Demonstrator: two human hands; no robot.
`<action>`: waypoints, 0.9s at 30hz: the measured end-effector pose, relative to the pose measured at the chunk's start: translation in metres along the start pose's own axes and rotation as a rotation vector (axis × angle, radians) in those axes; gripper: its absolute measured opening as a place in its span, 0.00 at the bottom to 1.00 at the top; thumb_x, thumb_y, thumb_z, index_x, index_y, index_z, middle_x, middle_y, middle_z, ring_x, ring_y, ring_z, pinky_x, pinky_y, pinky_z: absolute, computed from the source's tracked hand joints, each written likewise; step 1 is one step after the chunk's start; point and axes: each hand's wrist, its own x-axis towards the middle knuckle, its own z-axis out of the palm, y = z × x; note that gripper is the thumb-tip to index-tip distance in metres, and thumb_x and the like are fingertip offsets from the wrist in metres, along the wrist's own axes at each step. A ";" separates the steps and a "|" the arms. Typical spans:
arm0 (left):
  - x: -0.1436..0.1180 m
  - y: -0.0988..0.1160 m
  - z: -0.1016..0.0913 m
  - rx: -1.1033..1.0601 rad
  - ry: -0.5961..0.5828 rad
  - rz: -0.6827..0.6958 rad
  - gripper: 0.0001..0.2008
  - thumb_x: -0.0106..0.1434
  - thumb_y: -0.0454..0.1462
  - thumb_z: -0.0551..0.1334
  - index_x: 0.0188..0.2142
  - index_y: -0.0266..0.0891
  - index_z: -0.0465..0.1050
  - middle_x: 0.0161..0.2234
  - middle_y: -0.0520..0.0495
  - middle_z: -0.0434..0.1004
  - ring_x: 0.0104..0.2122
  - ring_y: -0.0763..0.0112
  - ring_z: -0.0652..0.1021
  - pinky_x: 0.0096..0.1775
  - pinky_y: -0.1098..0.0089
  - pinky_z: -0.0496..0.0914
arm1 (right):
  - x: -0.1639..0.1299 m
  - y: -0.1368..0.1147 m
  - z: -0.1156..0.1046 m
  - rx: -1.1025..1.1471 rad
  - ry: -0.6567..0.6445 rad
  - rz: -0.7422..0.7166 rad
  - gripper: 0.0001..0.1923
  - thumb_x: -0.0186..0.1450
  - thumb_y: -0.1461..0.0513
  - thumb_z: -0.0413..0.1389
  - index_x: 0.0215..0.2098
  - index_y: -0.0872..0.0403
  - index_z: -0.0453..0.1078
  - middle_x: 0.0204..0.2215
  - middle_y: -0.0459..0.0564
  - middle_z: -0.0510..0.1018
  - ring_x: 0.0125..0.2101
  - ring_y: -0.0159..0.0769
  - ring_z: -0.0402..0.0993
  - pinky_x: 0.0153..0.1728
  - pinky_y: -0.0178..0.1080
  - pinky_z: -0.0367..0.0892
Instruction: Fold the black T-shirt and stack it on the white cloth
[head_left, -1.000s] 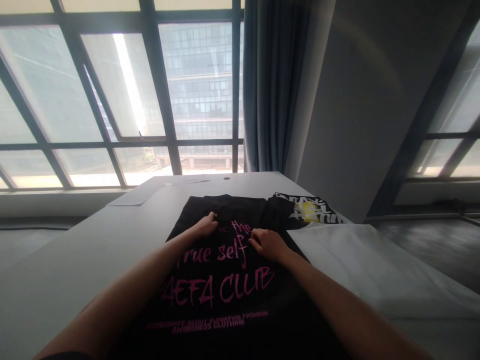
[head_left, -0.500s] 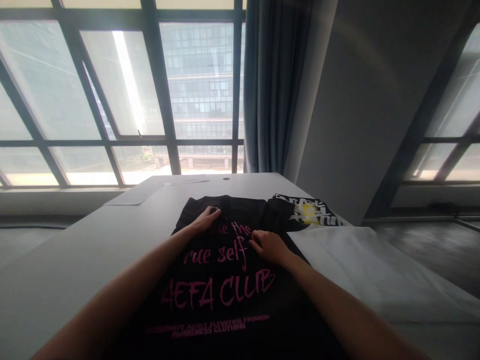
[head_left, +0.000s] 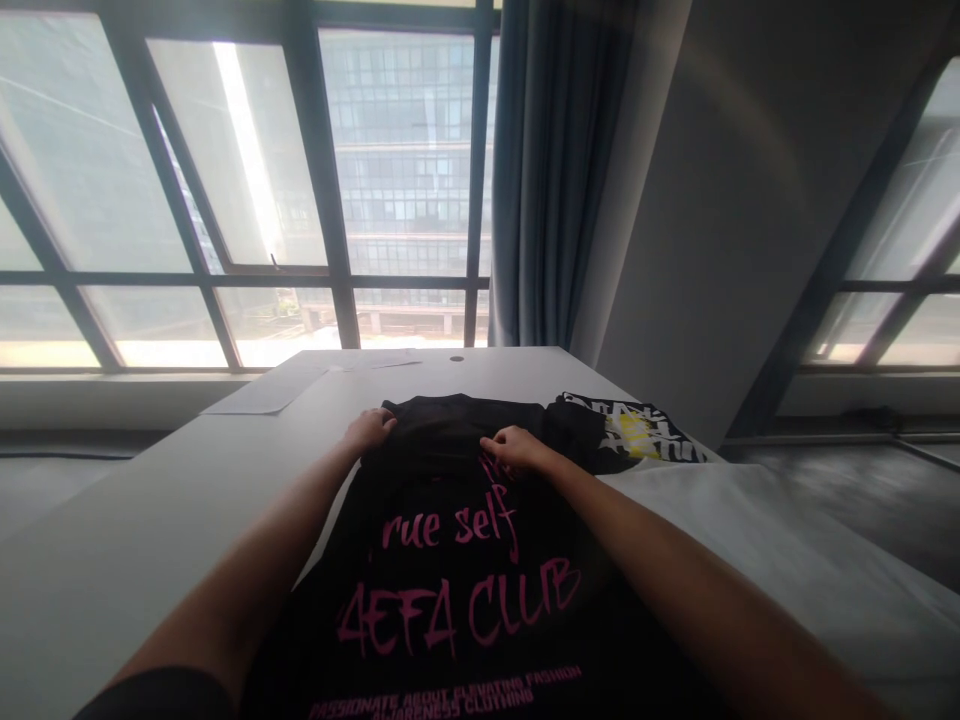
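A black T-shirt (head_left: 450, 560) with pink lettering lies across the table, its far end folded over so that part of the upper print is covered. At the far left corner of the fabric is my left hand (head_left: 370, 430), its fingers closed on the edge. My right hand (head_left: 516, 449) is closed on the cloth near the right side, thumb and fingers together over the top line of print. The shirt's near end runs out of the bottom of the view.
Another black garment with white and yellow print (head_left: 637, 430) lies at the right. Nearer, a whitish translucent sheet (head_left: 720, 530) covers the table's right side. Papers (head_left: 262, 392) rest at the far left of the white table (head_left: 187, 490). Windows and a grey-blue curtain (head_left: 551, 190) stand behind.
My left hand has moved left to the shirt's far corner. My right hand has shifted slightly farther away, and black cloth now covers more of the top line of print.
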 end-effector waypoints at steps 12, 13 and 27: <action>0.027 -0.007 0.009 -0.091 0.277 -0.223 0.15 0.64 0.42 0.58 0.46 0.39 0.76 0.48 0.37 0.81 0.51 0.54 0.77 0.51 0.61 0.70 | 0.075 -0.033 0.025 0.048 0.379 -0.036 0.18 0.58 0.69 0.59 0.47 0.54 0.75 0.44 0.53 0.81 0.47 0.40 0.77 0.47 0.35 0.69; 0.026 -0.007 0.007 -0.099 0.312 -0.228 0.16 0.66 0.42 0.56 0.48 0.39 0.76 0.49 0.37 0.80 0.51 0.55 0.77 0.51 0.61 0.69 | 0.076 -0.034 0.022 0.055 0.426 -0.063 0.18 0.59 0.68 0.59 0.47 0.54 0.75 0.45 0.53 0.81 0.48 0.40 0.77 0.49 0.35 0.68; 0.016 -0.013 -0.002 -0.069 0.308 -0.263 0.19 0.62 0.40 0.60 0.50 0.34 0.76 0.49 0.31 0.80 0.51 0.48 0.77 0.52 0.56 0.70 | 0.040 -0.045 0.049 -0.219 0.314 -0.225 0.30 0.71 0.52 0.51 0.67 0.55 0.60 0.66 0.60 0.62 0.63 0.50 0.61 0.61 0.47 0.58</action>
